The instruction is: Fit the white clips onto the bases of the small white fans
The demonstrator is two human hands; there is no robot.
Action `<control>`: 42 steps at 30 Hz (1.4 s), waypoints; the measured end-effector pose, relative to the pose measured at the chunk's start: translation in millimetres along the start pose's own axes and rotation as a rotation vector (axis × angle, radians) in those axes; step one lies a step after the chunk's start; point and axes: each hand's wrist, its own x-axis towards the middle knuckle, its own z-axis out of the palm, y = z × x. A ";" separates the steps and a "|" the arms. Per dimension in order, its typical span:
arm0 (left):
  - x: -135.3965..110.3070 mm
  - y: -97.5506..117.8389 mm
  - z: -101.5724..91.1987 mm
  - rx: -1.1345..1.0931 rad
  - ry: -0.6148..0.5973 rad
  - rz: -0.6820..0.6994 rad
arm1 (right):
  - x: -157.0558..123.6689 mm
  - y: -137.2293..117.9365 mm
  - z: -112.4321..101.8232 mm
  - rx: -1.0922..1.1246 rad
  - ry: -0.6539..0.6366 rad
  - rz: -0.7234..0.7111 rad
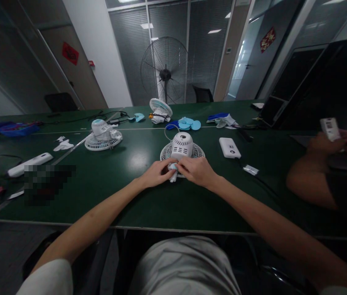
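Observation:
In front of me a small white fan (182,144) lies grille-down on the green table, its rounded motor housing on top. At the near side of the fan a white and pale blue end piece (172,166) sits between my fingers. My left hand (156,173) is closed on this piece from the left, fingers bent around it. From the right, my right hand (200,170) pinches at the same piece, thumb and fingers together. My fingers partly hide the piece and the near rim of the grille. A thin cable loops up behind the housing.
A second fan (102,135) lies to the left, a third (160,111) behind. Pale blue fan blades (189,123) lie beyond mine. A white power bank (230,148) is at right, near another person's arm (313,174). A white bar-shaped device (30,164) lies at left.

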 end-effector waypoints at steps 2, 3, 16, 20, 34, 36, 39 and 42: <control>0.2 0.5 -0.7 -0.001 0.004 -0.004 | -3.8 5.7 -3.6 0.019 -0.024 -0.054; 0.2 0.6 -1.0 -0.001 0.004 -0.007 | -5.8 9.4 -5.3 0.019 -0.037 -0.090; 0.0 0.7 0.4 0.004 0.015 -0.003 | 2.9 -1.7 -2.9 -0.006 -0.032 -0.001; -0.1 -0.2 -0.3 -0.004 0.006 0.002 | -6.3 10.1 -5.9 0.003 -0.034 -0.095; -0.2 3.6 -1.0 -0.007 -0.001 0.001 | 1.2 -2.8 1.1 0.019 -0.012 0.031; 0.0 3.8 -1.7 -0.020 -0.005 -0.002 | -2.3 1.3 -1.9 0.044 -0.009 -0.006; 0.1 3.0 -2.8 -0.037 -0.015 -0.004 | -8.7 13.2 -5.8 0.030 -0.046 -0.112; -0.3 1.9 -3.2 -0.034 -0.012 -0.002 | -10.5 20.1 -6.0 -0.044 -0.047 -0.164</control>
